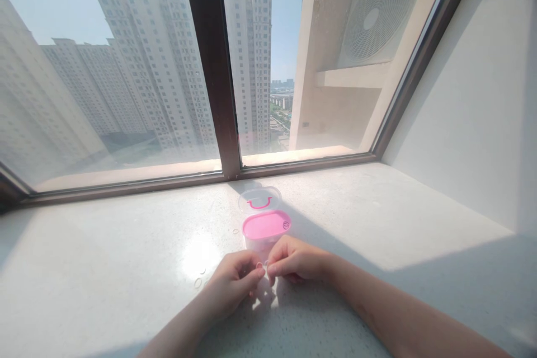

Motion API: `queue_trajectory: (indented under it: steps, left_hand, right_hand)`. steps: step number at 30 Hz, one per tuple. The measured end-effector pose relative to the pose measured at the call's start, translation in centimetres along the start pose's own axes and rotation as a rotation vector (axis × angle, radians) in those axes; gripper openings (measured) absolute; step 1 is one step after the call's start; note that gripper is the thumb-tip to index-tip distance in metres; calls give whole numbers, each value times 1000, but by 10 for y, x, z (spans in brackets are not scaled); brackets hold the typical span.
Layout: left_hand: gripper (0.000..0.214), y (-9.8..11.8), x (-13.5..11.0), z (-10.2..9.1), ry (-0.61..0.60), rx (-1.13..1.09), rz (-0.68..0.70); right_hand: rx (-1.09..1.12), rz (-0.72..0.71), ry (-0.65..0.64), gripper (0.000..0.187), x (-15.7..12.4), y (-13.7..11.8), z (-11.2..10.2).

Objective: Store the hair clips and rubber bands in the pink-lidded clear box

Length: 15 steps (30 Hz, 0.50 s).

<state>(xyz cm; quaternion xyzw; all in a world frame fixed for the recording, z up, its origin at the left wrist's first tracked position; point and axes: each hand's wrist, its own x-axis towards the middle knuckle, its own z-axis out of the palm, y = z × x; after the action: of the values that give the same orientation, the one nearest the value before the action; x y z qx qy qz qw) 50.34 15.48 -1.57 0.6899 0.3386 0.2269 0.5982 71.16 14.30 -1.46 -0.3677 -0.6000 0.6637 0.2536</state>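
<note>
**One small loop (259, 263) between fingertips, work apparently midway**

On the white sill (126, 268), just on the near side of the pink-topped container (264, 226): left hand (232, 279) with thumb and forefinger closed on the small loop; right hand (296, 260) just beside, fingertips bunched, grip on anything impossible to tell. On the far side of the container, a clear lid (260, 196) with a pink handle, off by the look of it. At the right end of the pink top, dark loop shapes (286, 225), loose or printed hard to tell. Farther left, a pale loop (235, 231) near the container; nearer, another loop (198, 283) and a curved piece (203, 272). By judgement, done: lid off, several loops out. Unfinished: handling of the pinched loop. Count of loops left: unclear.
</note>
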Motion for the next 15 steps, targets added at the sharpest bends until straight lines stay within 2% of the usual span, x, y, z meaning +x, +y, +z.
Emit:
queue_trajectory:
  steps: [15]
  left_hand:
    - [29, -3, 0, -2, -8, 74, 24]
  right_hand:
    - [-8, 2, 28, 12, 2, -1, 0]
